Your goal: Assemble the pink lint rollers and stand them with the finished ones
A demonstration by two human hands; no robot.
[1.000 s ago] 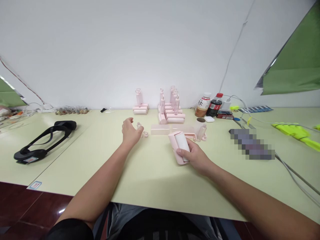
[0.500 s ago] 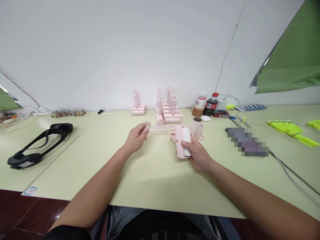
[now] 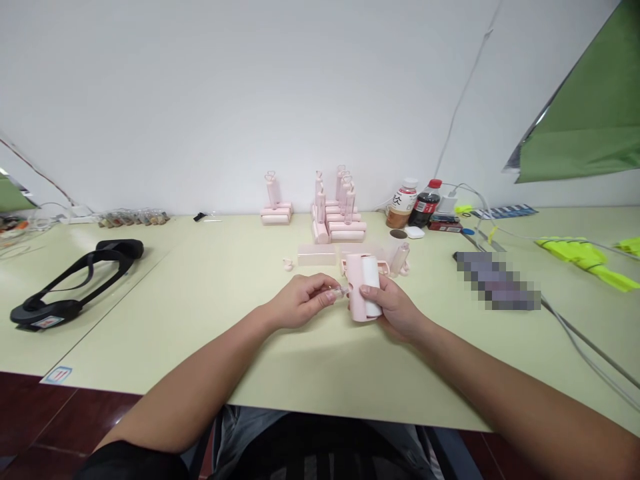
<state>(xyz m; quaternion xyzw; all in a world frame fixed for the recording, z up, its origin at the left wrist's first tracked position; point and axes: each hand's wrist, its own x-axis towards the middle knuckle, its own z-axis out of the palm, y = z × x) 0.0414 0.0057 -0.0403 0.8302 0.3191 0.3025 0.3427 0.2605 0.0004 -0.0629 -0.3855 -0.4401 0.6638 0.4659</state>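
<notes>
My right hand [image 3: 397, 310] grips a lint roller head, its pink housing [image 3: 356, 293] to the left and a white roll [image 3: 371, 283] to the right. Between the fingertips of my left hand [image 3: 305, 303] is a small clear plastic handle piece [image 3: 341, 291]. Its end points at the hole in the side of the pink housing; whether it is inside the hole I cannot tell. Just beyond lie a translucent pink cover [image 3: 317, 255], a small pink end piece [image 3: 288, 265] and a clear handle [image 3: 400, 259]. An open pink housing part [image 3: 383, 268] is partly hidden behind the roller head.
Several finished-looking pink lint rollers [image 3: 347, 227] stand near the wall, another [image 3: 276, 215] to their left. Two drink bottles [image 3: 425, 203] are at the back right. A black headset [image 3: 80, 283] lies left; a blurred dark object [image 3: 495, 280], cables and yellow straps [image 3: 583, 263] lie right.
My left hand has moved right and nearer, bringing the clear handle piece up to the pink housing. The small pink end piece is now uncovered on the table. My right hand barely moved.
</notes>
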